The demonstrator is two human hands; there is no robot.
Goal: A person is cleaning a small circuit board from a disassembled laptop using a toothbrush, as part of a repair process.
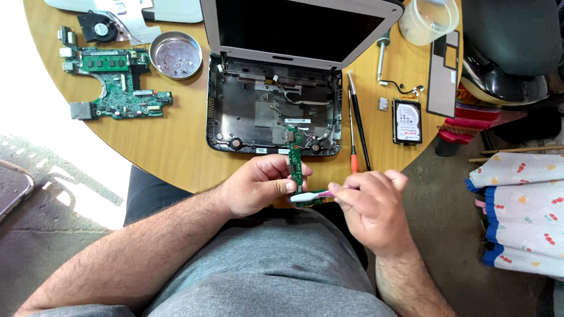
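Left hand: your left hand [258, 188] pinches a small green circuit board [295, 164] between thumb and fingers, holding it upright just off the near edge of the round wooden table [164, 147].
Right hand: your right hand [373, 205] grips a toothbrush [311, 195] with a white head and pink handle, its head lying against the lower end of the board.
Board's place: the board sits in the air above your lap, between both hands, just near of the opened laptop base [258, 111].
Done so far: the laptop is stripped, judging by the bare chassis; the main green motherboard [114, 85] lies far left, with a black fan [97, 26] beyond it, a hard drive [407, 120] to the right, and a keyboard frame piece [443, 73] at the right edge.
Left to do: brushing looks under way on the lower part of the small board; whether the upper part is already cleaned cannot be told.
Around you: a round metal tin [175, 54] sits beside the motherboard, a clear plastic cup [427, 20] far right, and two screwdrivers [355, 123] right of the chassis.
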